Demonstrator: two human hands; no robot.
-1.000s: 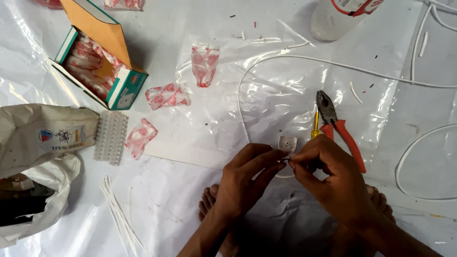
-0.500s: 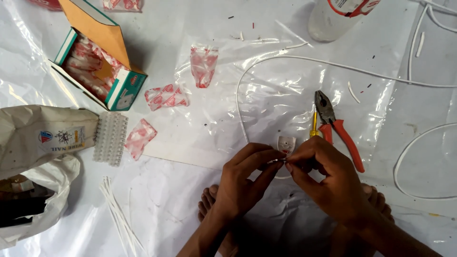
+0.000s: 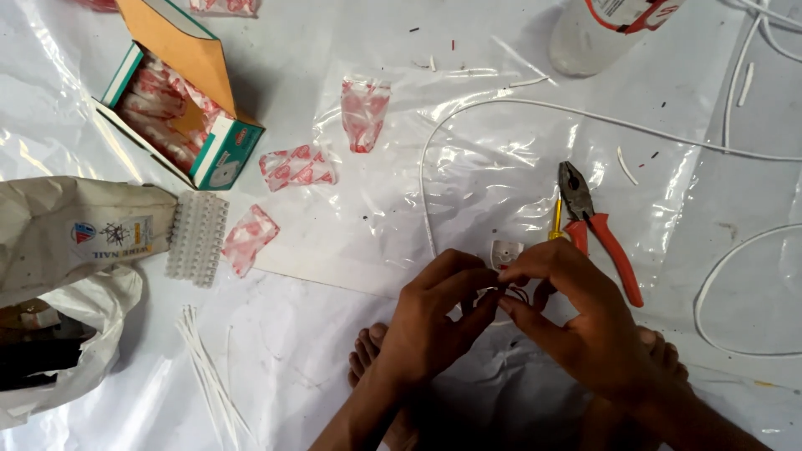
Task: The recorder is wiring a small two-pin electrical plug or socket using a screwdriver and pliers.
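While both hands meet at the fingertips, the left hand [image 3: 434,321] and right hand [image 3: 576,321] pinch thin wire ends [image 3: 511,294] just under a small white socket piece [image 3: 506,253], which sits partly hidden right above the fingers; the grip is tiny, so the strands could slip out or splay if either pinch loosens, and the piece could tip since nothing braces it. Red-handled pliers [image 3: 600,234] lie just beyond the right fingers, touching nothing; the white cable [image 3: 430,179] loops away past the left fingers and any tug on it could drag the ends free; bare toes [image 3: 368,351] sit below the left wrist.
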